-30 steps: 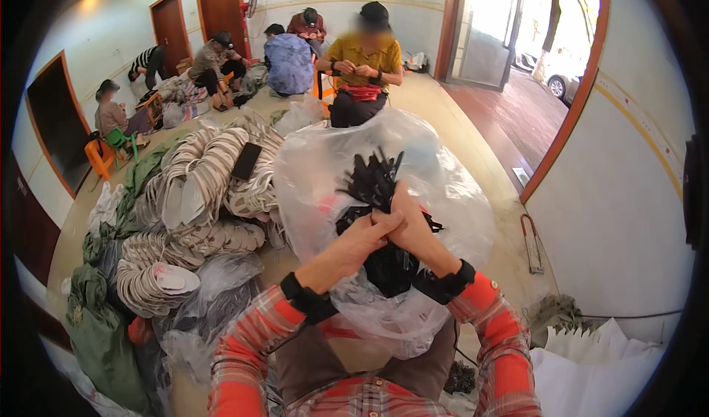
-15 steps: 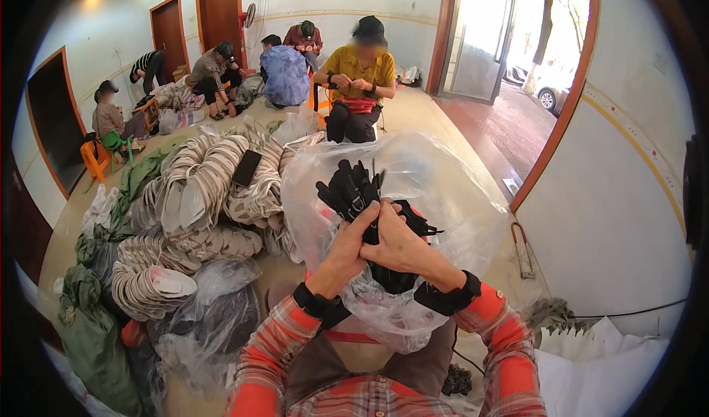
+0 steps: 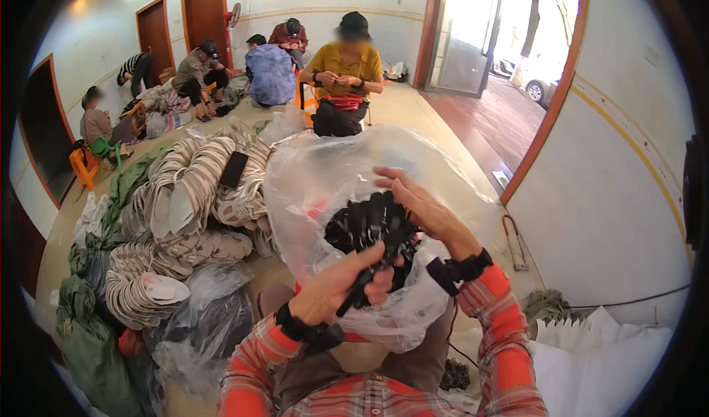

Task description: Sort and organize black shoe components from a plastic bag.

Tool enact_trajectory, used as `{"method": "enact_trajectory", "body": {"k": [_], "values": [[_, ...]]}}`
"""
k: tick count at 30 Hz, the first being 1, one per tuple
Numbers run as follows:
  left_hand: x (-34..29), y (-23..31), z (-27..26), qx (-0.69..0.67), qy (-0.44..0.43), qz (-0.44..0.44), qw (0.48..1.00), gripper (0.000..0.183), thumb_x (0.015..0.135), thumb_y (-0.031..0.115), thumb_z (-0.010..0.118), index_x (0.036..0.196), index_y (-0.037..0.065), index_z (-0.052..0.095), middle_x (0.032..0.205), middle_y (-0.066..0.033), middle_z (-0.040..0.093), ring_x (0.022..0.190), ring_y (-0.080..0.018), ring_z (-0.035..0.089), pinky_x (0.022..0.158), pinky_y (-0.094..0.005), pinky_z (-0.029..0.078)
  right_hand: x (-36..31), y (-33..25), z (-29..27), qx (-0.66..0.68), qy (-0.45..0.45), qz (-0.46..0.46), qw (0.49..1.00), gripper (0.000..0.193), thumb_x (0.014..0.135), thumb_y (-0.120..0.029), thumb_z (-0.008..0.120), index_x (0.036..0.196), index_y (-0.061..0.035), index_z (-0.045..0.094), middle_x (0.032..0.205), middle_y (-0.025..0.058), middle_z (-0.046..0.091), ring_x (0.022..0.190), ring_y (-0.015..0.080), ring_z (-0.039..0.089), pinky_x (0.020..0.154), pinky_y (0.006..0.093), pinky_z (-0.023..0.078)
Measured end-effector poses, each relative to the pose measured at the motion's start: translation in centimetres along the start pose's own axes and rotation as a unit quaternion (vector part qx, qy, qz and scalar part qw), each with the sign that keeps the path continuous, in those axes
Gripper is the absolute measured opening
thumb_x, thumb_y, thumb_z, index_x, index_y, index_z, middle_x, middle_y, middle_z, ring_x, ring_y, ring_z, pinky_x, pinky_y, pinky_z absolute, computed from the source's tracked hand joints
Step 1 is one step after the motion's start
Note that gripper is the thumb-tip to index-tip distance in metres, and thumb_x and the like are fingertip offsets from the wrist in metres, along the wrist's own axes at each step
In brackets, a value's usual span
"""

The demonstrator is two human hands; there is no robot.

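One bundle of black strips (image 3: pixel 382 216) sits in your left hand (image 3: pixel 332 285), fingers curled round its lower end with the thumb laid along it. It looks light, soft and bendy, hard to break but perhaps slick, so single strips could slip loose; that lower end, squeezed firmly together, seems your surest hold. Your right hand (image 3: pixel 434 216) is beside the upper ends, fingers stretched out and gripping nothing visible; you cannot tell whether it touches them. Beneath both is the clear bag (image 3: pixel 299 184). Beyond it sits a co-worker (image 3: pixel 346 79) in yellow.
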State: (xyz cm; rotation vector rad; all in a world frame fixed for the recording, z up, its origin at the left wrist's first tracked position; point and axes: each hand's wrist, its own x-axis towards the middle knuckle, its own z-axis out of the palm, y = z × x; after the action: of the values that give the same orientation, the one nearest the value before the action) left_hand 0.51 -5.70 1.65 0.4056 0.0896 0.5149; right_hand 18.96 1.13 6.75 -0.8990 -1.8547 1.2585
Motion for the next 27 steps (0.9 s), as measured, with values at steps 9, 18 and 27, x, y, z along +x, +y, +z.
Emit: {"method": "enact_trajectory", "body": {"k": [9,18,27], "values": [[-3.0,-6.2,4.0,0.146,0.158,-0.013,0.976,0.019,0.083,0.015,0.055,0.095,0.001,0.055,0.076,-0.0038,0.051,0.072,-0.0142,0.051,0.067,-0.0271,0.042,-4.2,0.3,4.4,0.177,-0.306,0.063,0.933,0.059,0.088,-0.049,0.045,0.125,-0.0020,0.046,0.118,0.0102,0.052,0.109,0.0165,0.047,0.094,0.0283,0.036],[-0.2,0.0,4.6,0.328,0.230,0.076,0.913,0.014,0.078,0.013,0.062,0.080,-0.001,0.061,0.065,-0.0072,0.060,0.055,-0.0135,0.057,0.049,-0.0214,0.044,1.1,4.1,-2.8,-0.217,-0.048,0.138,0.965,0.042,0.084,-0.033,0.048,0.113,-0.0028,0.054,0.114,0.0189,0.055,0.102,0.0276,0.055,0.085,0.0355,0.043],[7.3,9.3,-5.8,0.397,0.370,0.068,0.837,0.014,0.065,-0.002,0.067,0.078,-0.006,0.062,0.071,-0.0123,0.063,0.060,-0.0197,0.061,0.056,-0.0306,0.051,6.4,15.7,-4.4,-0.563,0.024,-0.009,0.826,0.029,0.074,-0.002,0.045,0.101,0.0027,0.055,0.087,0.0263,0.059,0.085,0.0403,0.057,0.073,0.0448,0.046]]}}
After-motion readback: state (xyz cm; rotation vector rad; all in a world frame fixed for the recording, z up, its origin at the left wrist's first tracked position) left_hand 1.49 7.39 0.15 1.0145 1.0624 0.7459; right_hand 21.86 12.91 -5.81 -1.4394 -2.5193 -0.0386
